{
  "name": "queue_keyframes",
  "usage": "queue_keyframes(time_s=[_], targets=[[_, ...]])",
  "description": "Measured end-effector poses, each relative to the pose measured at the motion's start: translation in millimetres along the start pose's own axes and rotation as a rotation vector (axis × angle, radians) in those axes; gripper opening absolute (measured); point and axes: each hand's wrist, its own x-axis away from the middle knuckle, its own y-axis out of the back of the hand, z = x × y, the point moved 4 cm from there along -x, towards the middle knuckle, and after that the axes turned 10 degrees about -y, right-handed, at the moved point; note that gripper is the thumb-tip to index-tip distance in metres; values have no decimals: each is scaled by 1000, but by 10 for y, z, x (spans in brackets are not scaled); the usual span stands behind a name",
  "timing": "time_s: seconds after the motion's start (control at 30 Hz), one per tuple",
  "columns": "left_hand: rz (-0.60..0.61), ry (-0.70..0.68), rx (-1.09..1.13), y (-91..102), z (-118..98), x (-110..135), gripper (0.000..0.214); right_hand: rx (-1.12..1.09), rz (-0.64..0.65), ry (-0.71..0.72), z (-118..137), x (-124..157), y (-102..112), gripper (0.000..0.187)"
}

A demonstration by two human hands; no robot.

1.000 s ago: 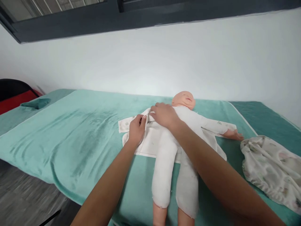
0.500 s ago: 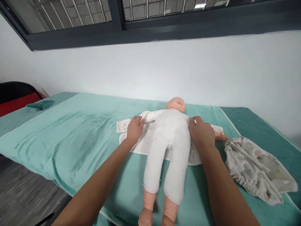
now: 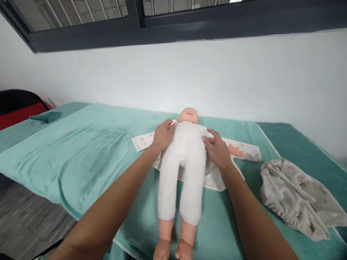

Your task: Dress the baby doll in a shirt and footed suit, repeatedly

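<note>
A baby doll [image 3: 184,162] with a white cloth body lies face up on a teal towel [image 3: 89,151], its feet pointing toward me. Under it is spread an open white printed garment [image 3: 244,150], sleeves out to both sides. My left hand [image 3: 162,136] is closed, pinching the garment's edge at the doll's left shoulder. My right hand [image 3: 217,150] rests against the doll's other side, fingers curled on the garment's front flap there. The doll's bare arm [image 3: 234,151] lies on the right sleeve.
A crumpled printed cloth [image 3: 295,195] lies on the towel at the right. A white wall and a dark window frame [image 3: 173,29] stand behind the table. A black and red chair [image 3: 18,108] sits at the far left. Grey floor shows lower left.
My left hand has moved up from the sleeve to the doll's shoulder. My right hand crossed from the doll's left shoulder to its right side and closed in on the torso.
</note>
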Motion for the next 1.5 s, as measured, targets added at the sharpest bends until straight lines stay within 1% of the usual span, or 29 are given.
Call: queue_keyframes(time_s=[0.07,0.13,0.23,0.3,0.4,0.47,0.5,0.53,0.57,0.6,0.67,0.73,0.8,0.87,0.93,0.97,1.03,1.1,1.17,1.27,1.37,1.43,1.5], targets=[[-14,27,11,56,-14,-20,22,-35,52,3,-17,-4,-47,54],[12,70,36,126,-23,-24,20,-51,81,-4,-30,-8,-73,54],[136,157,113,243,-100,-25,16,-64,110,-7,-26,-8,-88,54],[223,200,193,319,-224,-27,14,-70,128,-4,-17,-3,-92,55],[357,167,325,371,-499,-12,14,-63,145,-3,-14,4,-93,56],[471,110,406,344,-663,44,15,-61,145,-6,-25,5,-91,58],[502,90,440,326,-714,87,15,-65,144,-9,-32,4,-90,58],[508,79,469,309,-739,139,15,-70,139,-11,-40,3,-88,59],[488,77,486,296,-739,200,16,-72,132,-15,-48,2,-87,60],[441,77,485,290,-718,269,17,-69,126,-19,-56,1,-86,60],[319,59,422,293,-639,440,16,-51,112,-25,-69,-1,-86,62],[207,1,296,307,-540,641,17,-22,94,-24,-77,-4,-82,65],[144,-69,182,315,-409,836,20,6,77,-25,-87,-11,-74,67],[62,-115,44,349,-205,978,23,32,61,-37,-106,-22,-64,67],[-45,-147,-213,418,62,1043,30,48,43,-57,-131,-35,-52,67],[-39,-142,-360,438,216,1045,37,50,35,-66,-142,-41,-46,66],[53,-83,-570,461,545,993,48,46,33,-72,-154,-46,-44,66],[151,-5,-659,487,831,893,55,47,38,-71,-158,-44,-47,67],[221,74,-691,513,1033,770,62,57,43,-68,-164,-40,-53,68],[266,150,-708,539,1182,605,66,44,55,-68,-195,-42,-61,71],[260,173,-720,547,1234,523,68,-19,35,-82,-237,-60,-30,70],[252,179,-719,548,1254,520,69,-88,-20,-108,-264,-81,43,62],[244,185,-709,552,1272,541,68,-144,-127,-134,-298,-110,176,52]])
